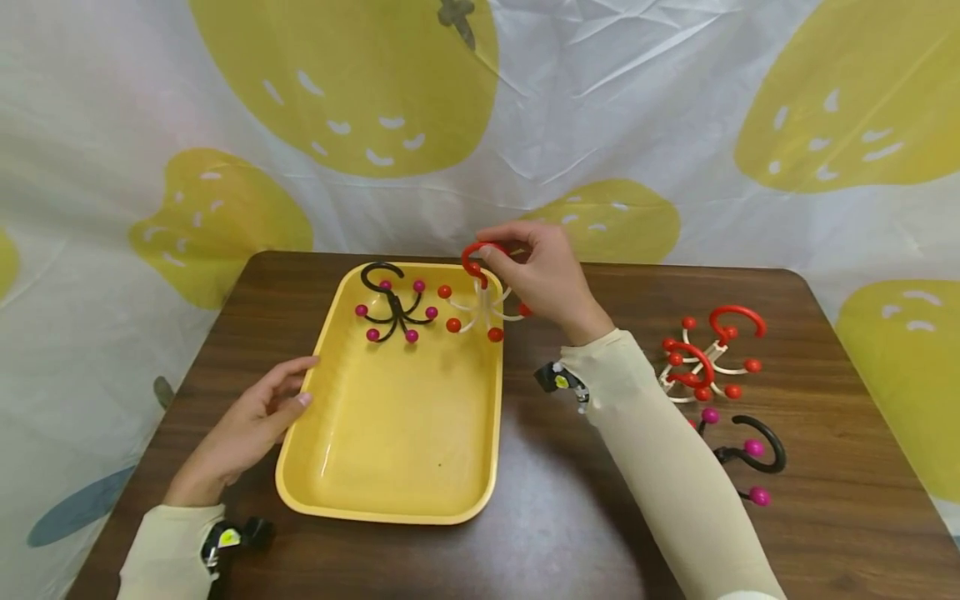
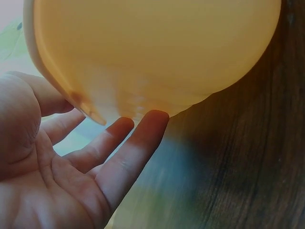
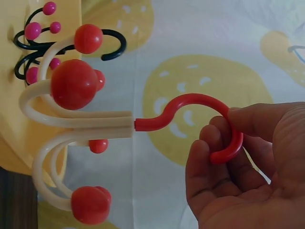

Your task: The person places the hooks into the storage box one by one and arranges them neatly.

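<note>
My right hand (image 1: 551,279) pinches the red hook of a white multi-arm hook hanger (image 3: 95,125) with red ball tips, holding it over the far right corner of a yellow tray (image 1: 405,433). In the right wrist view the thumb and fingers curl round the hook. My left hand (image 1: 251,425) holds the tray's left rim; in the left wrist view its fingers (image 2: 138,152) lie along the outer wall, and the thumb is partly hidden at the rim. A black hook hanger (image 1: 395,310) with magenta ball tips is in the far part of the tray.
To the right on the brown table (image 1: 570,517) lie white hook hangers (image 1: 708,358) with red hooks, bunched together. Nearer is a black hook hanger (image 1: 750,454) with magenta tips, partly hidden behind the right sleeve. A fruit-patterned cloth (image 1: 562,108) hangs behind the table.
</note>
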{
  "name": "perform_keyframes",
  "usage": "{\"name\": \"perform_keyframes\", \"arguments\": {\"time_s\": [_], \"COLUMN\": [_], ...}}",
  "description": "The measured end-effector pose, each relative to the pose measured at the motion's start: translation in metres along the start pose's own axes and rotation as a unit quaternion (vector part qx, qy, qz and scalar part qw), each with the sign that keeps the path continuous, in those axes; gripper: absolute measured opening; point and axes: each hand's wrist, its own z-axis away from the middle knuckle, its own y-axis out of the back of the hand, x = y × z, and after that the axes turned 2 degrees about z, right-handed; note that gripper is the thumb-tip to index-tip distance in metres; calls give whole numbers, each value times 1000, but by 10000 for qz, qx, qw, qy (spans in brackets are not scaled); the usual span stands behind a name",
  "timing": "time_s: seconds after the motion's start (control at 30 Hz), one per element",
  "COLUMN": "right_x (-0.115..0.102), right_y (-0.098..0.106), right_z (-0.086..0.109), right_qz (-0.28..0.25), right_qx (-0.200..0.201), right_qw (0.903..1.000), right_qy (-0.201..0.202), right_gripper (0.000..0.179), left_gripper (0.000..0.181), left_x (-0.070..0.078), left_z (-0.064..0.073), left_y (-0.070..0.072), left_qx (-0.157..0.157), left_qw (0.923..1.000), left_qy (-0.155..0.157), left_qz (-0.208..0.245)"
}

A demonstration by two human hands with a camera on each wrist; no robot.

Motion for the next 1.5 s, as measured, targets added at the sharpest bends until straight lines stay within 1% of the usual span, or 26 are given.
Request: {"name": "perform_keyframes", "arguments": {"time_s": [0.17,0.27,0.47,0.67,0.87,1.0,1.27,1.4,1.5], "right_x": [4,7,12,16,26,31,33,34,34], "right_y": [-10,-16,-25,-31,-36,-39,-46,-49,-52], "right_z": [-6,-10,-16,-18,-19,-20,-25,-26,-27], "right_qz": [-154,-198,-250,-363,-345,-369,-283,-361,-427], "right_qx": [50,46,30,-43,-92,-82,-77,-45,-42], "right_qw": [9998,9996,9996,9993,9994,9992,9994,9990,9987], "right_qy": [153,170,106,-49,-30,-111,-157,-278,-282], "right_gripper": [23,23,21,21,21,21,22,22,21], "left_gripper": [57,57,57,57,56,56,56,56,56], "left_x": [0,0,1,-1,-2,-2,-2,-2,-2], "left_z": [-1,-1,-1,-3,-4,-4,-4,-4,-4], "left_y": [-1,-1,-2,-4,-5,-4,-4,-4,-4], "left_qx": [-15,-7,-11,-56,-73,-73,-56,-70,-80], "left_qw": [10000,10000,10000,9999,9999,9999,9999,9999,9999], "left_qy": [-10,18,38,0,-30,-32,-25,-37,-47], "left_qz": [33,24,25,92,123,110,84,80,91]}}
